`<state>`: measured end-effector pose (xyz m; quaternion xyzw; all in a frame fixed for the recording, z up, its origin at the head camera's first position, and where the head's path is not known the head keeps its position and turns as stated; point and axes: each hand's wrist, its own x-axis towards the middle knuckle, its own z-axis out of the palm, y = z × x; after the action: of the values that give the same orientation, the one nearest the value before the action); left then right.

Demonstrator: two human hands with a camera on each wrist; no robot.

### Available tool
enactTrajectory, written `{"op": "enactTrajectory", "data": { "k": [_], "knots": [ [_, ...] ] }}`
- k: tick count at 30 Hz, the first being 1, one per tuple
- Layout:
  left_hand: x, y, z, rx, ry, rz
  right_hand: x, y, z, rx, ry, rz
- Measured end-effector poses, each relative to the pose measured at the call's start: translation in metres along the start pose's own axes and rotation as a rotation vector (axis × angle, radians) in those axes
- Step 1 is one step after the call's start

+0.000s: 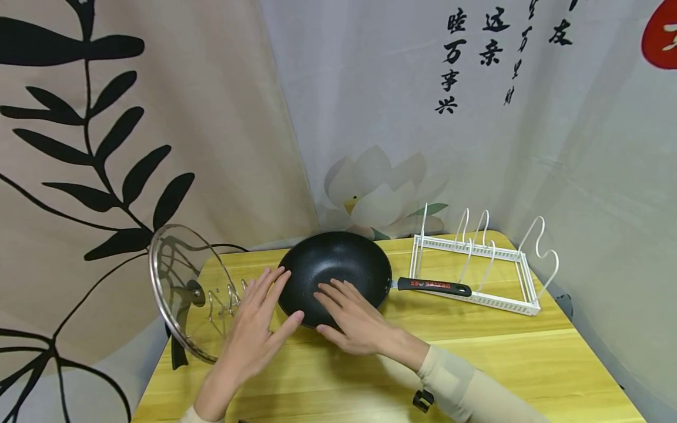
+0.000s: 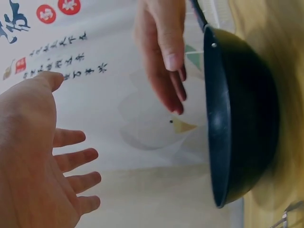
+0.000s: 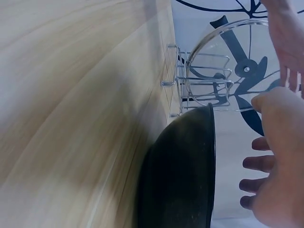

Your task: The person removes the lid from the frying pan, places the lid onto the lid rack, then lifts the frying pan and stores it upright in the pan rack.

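Here, both grips (image 1: 256, 329) (image 1: 355, 321) loose-fingered near the pan (image 1: 322, 258)

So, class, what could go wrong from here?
The glass lid stands tilted beside the left hand, so a careless sweep might topple it. The handle of the black pan overlaps the white rack in the head view; turning the pan could knock the rack.
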<state>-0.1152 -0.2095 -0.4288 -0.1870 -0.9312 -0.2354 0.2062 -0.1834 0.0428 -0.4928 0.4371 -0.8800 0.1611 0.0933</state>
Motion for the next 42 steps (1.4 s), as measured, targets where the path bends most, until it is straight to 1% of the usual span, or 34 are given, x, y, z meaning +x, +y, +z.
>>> {"op": "enactTrajectory", "data": {
  "k": [7, 10, 17, 22, 26, 32, 42],
  "knots": [
    [-0.007, -0.001, 0.017, -0.027, -0.067, -0.046, -0.014, 0.012, -0.007, 0.009, 0.029, 0.029],
    [-0.008, -0.002, 0.025, -0.032, -0.089, -0.056, -0.021, 0.017, -0.011, 0.011, 0.032, 0.046],
    [-0.01, -0.008, 0.043, -0.049, -0.121, -0.079, -0.037, 0.033, -0.02, 0.02, 0.045, 0.089],
    [-0.012, -0.013, 0.054, -0.051, -0.163, -0.114, -0.048, 0.044, -0.024, 0.005, 0.039, 0.132],
    [-0.013, -0.017, 0.061, -0.053, -0.191, -0.14, -0.057, 0.053, -0.027, -0.002, 0.054, 0.158],
    [-0.015, -0.023, 0.07, -0.047, -0.202, -0.147, -0.067, 0.063, -0.034, -0.031, 0.09, 0.19],
    [-0.018, -0.033, 0.082, 0.002, -0.192, -0.16, -0.082, 0.079, -0.042, -0.068, 0.094, 0.24]
  ]
}}
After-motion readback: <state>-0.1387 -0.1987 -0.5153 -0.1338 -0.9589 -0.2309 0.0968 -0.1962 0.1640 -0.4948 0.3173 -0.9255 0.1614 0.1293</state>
